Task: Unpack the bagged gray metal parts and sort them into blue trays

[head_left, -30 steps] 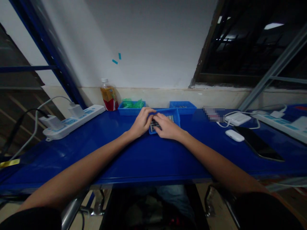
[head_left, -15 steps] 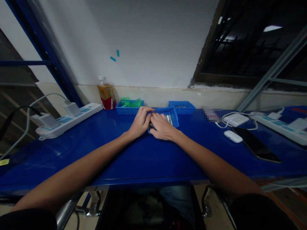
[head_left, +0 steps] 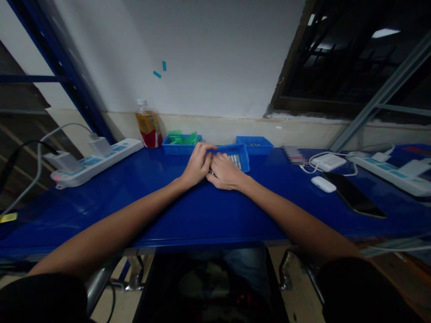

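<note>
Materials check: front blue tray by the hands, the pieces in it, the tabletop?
Front tray: likely moulded plastic, semi-matte; even blue colour, thin walls.
Small pieces inside: maybe metal, pale grey with lighter streaks; too small and partly covered to be sure.
Tabletop: smooth, glossy blue with soft reflections; could be painted metal or a plastic laminate, can't tell which.

No brand, number or wording can be read here. Clock directions run from the middle of the view. At ten o'clock a bottle (head_left: 148, 123) bears a gold and red label (head_left: 151, 134), its lettering too small to make out. At nine o'clock, blue panels (head_left: 91, 160) mark a white power strip (head_left: 101, 159). Near half past eight sits what may be a yellow tag (head_left: 8, 217), too blurred to read.
</note>
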Tool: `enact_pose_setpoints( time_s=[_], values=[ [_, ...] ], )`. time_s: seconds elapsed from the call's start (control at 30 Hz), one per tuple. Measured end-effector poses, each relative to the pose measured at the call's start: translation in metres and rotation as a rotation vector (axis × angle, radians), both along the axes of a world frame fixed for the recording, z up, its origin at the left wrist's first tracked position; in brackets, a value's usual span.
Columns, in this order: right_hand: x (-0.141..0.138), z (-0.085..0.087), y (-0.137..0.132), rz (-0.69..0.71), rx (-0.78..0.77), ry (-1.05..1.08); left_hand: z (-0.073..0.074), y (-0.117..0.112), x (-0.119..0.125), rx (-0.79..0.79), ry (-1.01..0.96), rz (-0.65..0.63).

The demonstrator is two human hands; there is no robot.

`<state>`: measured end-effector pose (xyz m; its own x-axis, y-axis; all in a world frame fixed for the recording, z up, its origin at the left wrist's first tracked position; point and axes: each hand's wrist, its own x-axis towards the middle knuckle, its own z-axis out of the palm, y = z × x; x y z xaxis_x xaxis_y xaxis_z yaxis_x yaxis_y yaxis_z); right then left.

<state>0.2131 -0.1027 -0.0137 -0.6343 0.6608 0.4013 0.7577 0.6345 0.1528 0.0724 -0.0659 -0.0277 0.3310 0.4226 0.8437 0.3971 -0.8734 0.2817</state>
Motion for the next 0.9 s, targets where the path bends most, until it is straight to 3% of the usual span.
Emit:
enact_pose_setpoints(
  time_s=[0.33, 0.67, 0.9],
  values=[
    [0.0, 0.001, 0.007, -0.035, 0.003, -0.064, -0.005, 0.009, 0.0, -0.09, -0.09, 0.023],
    [0.006, 0.01, 0.021, 0.015, -0.152, 0.062, -0.006, 0.015, -0.004, -0.174, -0.143, 0.053],
    [0.007, 0.001, 0.027, -0.041, -0.003, 0.256, -0.006, 0.016, -0.004, -0.184, -0.144, 0.057]
  ],
)
